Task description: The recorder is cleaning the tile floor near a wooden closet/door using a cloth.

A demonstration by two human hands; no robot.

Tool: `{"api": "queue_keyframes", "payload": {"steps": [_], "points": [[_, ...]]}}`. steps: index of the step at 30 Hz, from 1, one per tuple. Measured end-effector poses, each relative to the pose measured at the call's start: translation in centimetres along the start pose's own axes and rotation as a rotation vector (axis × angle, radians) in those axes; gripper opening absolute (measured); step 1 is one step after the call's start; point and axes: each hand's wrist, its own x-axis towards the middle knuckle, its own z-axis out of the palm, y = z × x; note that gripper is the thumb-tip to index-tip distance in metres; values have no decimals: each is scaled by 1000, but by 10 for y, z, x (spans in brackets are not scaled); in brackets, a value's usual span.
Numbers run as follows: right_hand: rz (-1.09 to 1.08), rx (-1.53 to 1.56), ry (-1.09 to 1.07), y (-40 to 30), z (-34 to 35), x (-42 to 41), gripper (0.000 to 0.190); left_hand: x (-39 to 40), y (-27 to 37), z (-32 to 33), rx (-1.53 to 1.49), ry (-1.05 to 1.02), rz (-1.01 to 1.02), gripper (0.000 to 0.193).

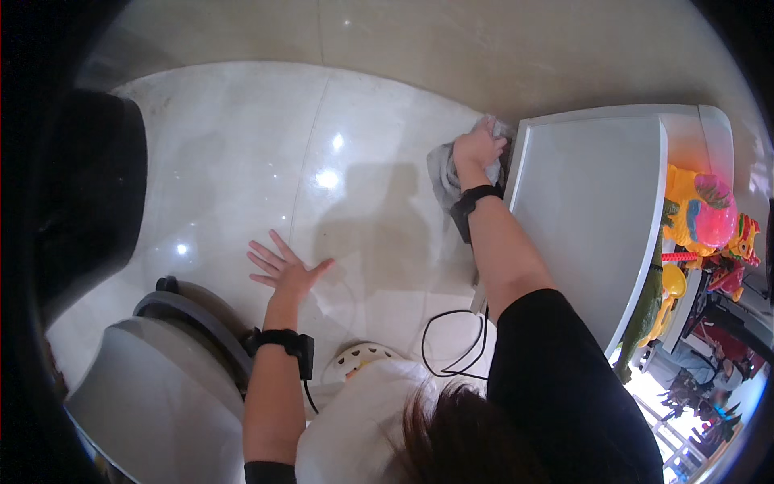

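My right hand (481, 145) grips a crumpled grey cloth (446, 178). It presses the cloth to the pale floor, close against the side of a white cabinet (586, 212) and near the wall. Part of the cloth is hidden under my fingers and wrist. With its fingers spread, my left hand (287, 269) holds nothing over the glossy floor tiles (242, 145); whether it touches them I cannot tell. Each wrist wears a black strap.
A black, smooth-sided object (91, 199) stands at the left. Lower left is a rounded white object (163, 387) beside a grey curved base (193, 317). A black cable (426, 333) loops near a white clog (366, 351). Colourful toy figures (695, 212) stand by the cabinet's far edge.
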Motion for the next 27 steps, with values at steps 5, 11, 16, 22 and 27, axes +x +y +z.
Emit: {"api": "queue_keyframes", "payload": {"steps": [5, 11, 16, 22, 27], "points": [[-80, 117, -112, 9, -13, -36, 54, -2, -4, 0, 12, -6, -36, 134], [60, 163, 12, 49, 28, 13, 55, -5, 1, 1, 26, -15, -32, 134], [218, 137, -149, 13, -2, 3, 50, 0, -5, 4, -3, 38, -5, 134], [25, 297, -73, 51, 27, 30, 52, 0, 5, -1, -24, 21, 25, 133], [46, -38, -57, 21, 7, 13, 55, -2, 0, 1, -3, 2, -9, 133]]}}
